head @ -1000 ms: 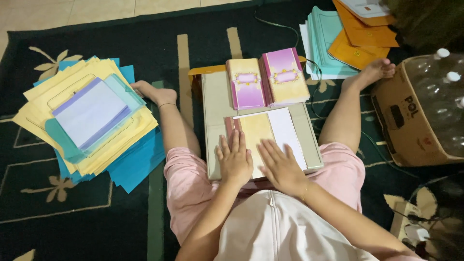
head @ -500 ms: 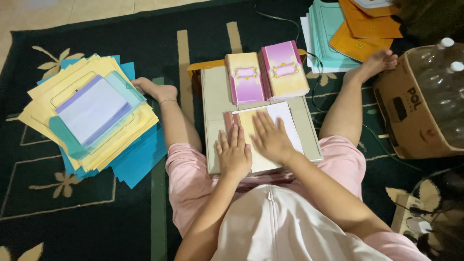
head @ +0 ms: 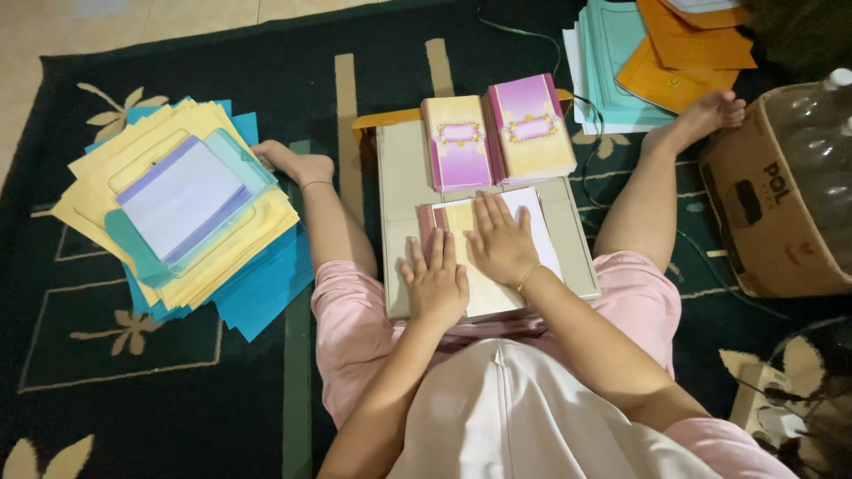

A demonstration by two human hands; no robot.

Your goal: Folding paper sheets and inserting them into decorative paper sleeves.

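Lying flat under both palms, the cream-and-white folded card sheet (head: 497, 257) sits on the near half of a grey rectangular board (head: 395, 186) across the person's lap, its long axis running left to right. The left hand (head: 437, 282) presses the near left part; the right hand (head: 501, 241) covers the middle, a little farther out and nearer the white right panel. Both sets of fingers are spread flat and point away, gripping nothing. Beyond, two pink-and-cream printed card stacks (head: 497, 137) stand side by side on the board's far end. Far left on the dark carpet (head: 177, 390) lies a pile of yellow, teal and blue sheets (head: 177, 213); far right, teal and orange envelopes (head: 657, 53) and a brown cardboard box (head: 763, 213).
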